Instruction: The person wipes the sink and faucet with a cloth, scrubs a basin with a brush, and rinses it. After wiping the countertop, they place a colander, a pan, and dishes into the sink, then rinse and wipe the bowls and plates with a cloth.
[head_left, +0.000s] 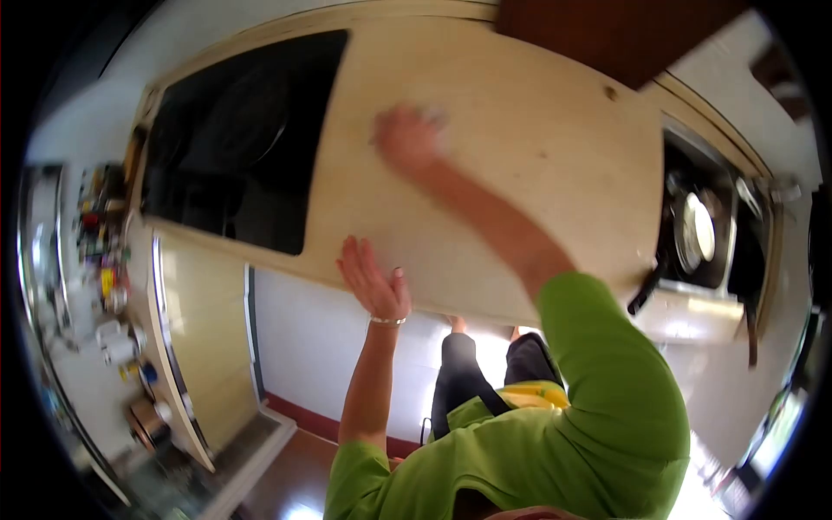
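Note:
My right hand is over the light wooden countertop, right of the black cooktop. Motion blurs its fingers, which curl over a small pale, cloth-like piece; most of that piece is hidden under the hand. At the counter's front edge, near the cooktop's lower right corner, my left hand rests with straight fingers and the thumb apart. Nothing is in it, and a bracelet circles its wrist.
At the right, a sink holds pale dishes and a pan with a black handle sticking out over the rim. A dark brown cabinet overhangs the counter's back. Far left, shelves carry bottles, jars and a white appliance.

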A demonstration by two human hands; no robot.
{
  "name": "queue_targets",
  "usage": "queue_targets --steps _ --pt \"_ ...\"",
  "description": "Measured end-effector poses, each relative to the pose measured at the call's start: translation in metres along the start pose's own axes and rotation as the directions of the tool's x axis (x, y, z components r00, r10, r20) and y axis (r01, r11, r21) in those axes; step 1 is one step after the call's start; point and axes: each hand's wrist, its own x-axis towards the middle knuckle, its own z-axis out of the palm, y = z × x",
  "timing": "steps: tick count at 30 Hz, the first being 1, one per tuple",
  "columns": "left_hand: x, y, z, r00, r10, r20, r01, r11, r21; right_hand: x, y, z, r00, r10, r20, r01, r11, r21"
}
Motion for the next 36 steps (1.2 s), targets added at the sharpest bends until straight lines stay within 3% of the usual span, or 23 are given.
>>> queue_targets --steps 2,3,5,7,8,10,12,14,17,21,23,25,28,29,30,31,33,34,36 --pt "0.002 -0.006 0.002 0.999 0.026 -0.048 -0.026 1.000 -0.004 -0.061 -0.036 -0.002 0.993 -0.061 0.104 0.044 0.987 0.155" --pt "0.003 -0.004 0.004 0.997 0.070 -0.034 -0.072 0.996 -0.047 -0.098 -0.037 -0.006 0.985 -0.158 -0.069 0.169 0.965 0.201" --pt "0.003 -0.007 0.001 0.998 0.050 0.029 -0.052 0.996 0.069 -0.141 -0.008 -0.023 0.982 -0.167 -0.085 0.187 0.875 0.446" --pt "0.005 -0.008 0.000 0.996 0.074 0.055 -0.077 0.996 0.052 -0.154 0.052 -0.027 0.992 0.058 -0.113 -0.040 0.987 0.159" --pt "0.006 -0.009 -0.002 0.996 0.069 0.064 -0.074 0.995 0.066 -0.149 0.088 -0.043 0.945 0.284 -0.161 -0.279 0.959 0.052" --pt "0.007 -0.010 -0.003 0.993 0.109 0.053 -0.110 0.994 0.020 -0.145 0.159 -0.075 0.850 0.435 -0.298 -0.436 0.898 0.068" --pt "0.010 -0.012 -0.001 0.992 0.126 0.021 -0.126 0.992 -0.001 -0.134 0.210 -0.093 0.758 0.539 -0.366 -0.597 0.800 -0.057" --pt "0.011 -0.011 0.000 0.991 0.131 0.012 -0.131 0.991 -0.006 -0.116 0.252 -0.106 0.637 0.674 -0.374 -0.726 0.687 0.000" --pt "0.011 -0.010 0.002 0.990 0.142 0.020 -0.142 0.990 -0.008 -0.102 0.297 -0.108 0.552 0.707 -0.441 -0.804 0.591 -0.059" --pt "0.013 -0.013 -0.003 0.988 0.153 0.028 -0.154 0.986 0.062 -0.108 0.292 -0.086 0.422 0.739 -0.525 -0.893 0.438 -0.102" --pt "0.009 -0.011 0.000 0.982 0.183 0.044 -0.185 0.982 0.047 -0.131 0.291 -0.053 0.256 0.697 -0.670 -0.943 0.334 -0.013" --pt "0.007 -0.014 0.001 0.977 0.209 -0.040 -0.207 0.977 0.041 -0.153 0.223 -0.057 0.397 0.551 -0.734 -0.909 0.348 -0.230" --pt "0.006 -0.022 0.006 0.982 0.182 -0.052 -0.180 0.982 0.050 -0.174 0.117 -0.063 0.553 0.748 -0.367 -0.812 0.582 -0.040" --pt "0.006 -0.025 0.006 0.978 0.201 -0.052 -0.199 0.979 0.037 -0.189 0.088 -0.059 0.646 0.685 -0.336 -0.727 0.686 0.001" --pt "0.006 -0.027 0.007 0.975 0.212 -0.067 -0.209 0.977 0.041 -0.204 0.057 -0.067 0.677 0.705 -0.213 -0.693 0.707 0.139" --pt "0.005 -0.027 0.009 0.973 0.217 -0.084 -0.214 0.976 0.046 -0.227 0.036 -0.081 0.772 0.614 -0.163 -0.602 0.789 0.121" --pt "0.005 -0.032 0.008 0.981 0.185 -0.051 -0.180 0.979 0.092 -0.271 0.028 -0.075 0.913 0.383 -0.142 -0.358 0.918 0.174" --pt "0.004 -0.034 0.010 0.977 0.208 -0.057 -0.202 0.975 0.093 -0.290 0.032 -0.084 0.907 0.392 -0.156 -0.367 0.915 0.166" --pt "0.009 -0.039 0.007 0.962 0.264 -0.065 -0.258 0.962 0.085 -0.322 0.044 -0.103 0.940 0.277 -0.199 -0.227 0.943 0.242"
